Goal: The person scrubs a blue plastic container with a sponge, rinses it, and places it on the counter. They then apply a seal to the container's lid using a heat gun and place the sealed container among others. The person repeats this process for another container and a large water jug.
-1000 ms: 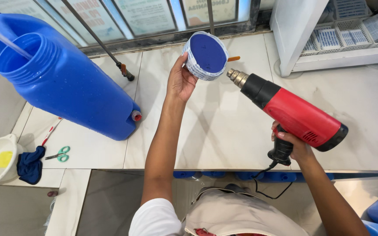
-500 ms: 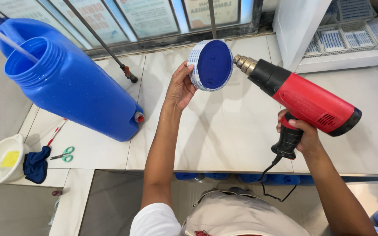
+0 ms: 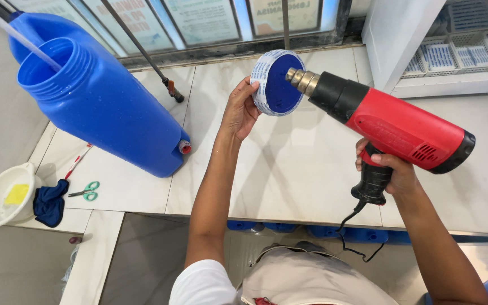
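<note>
Evidently the left hand (image 3: pixel 239 110) pinches the light, stiff blue cap (image 3: pixel 278 83) by its rim — the right hand (image 3: pixel 388 172) is clenched around the heavier heat gun (image 3: pixel 391 121) at its handle.

The person wears a white short-sleeved shirt (image 3: pixel 201 284), its sleeve ending high on the left upper arm at the near edge of the scene. Below the chest lies a beige cloth garment, perhaps an apron (image 3: pixel 306 279), creased into soft folds, with a small red patch at its near left edge. Both forearms are bare from sleeve to wrist. The left hand (image 3: pixel 239 110) and the right hand (image 3: pixel 390 172) carry no gloves, rings or watch.
</note>
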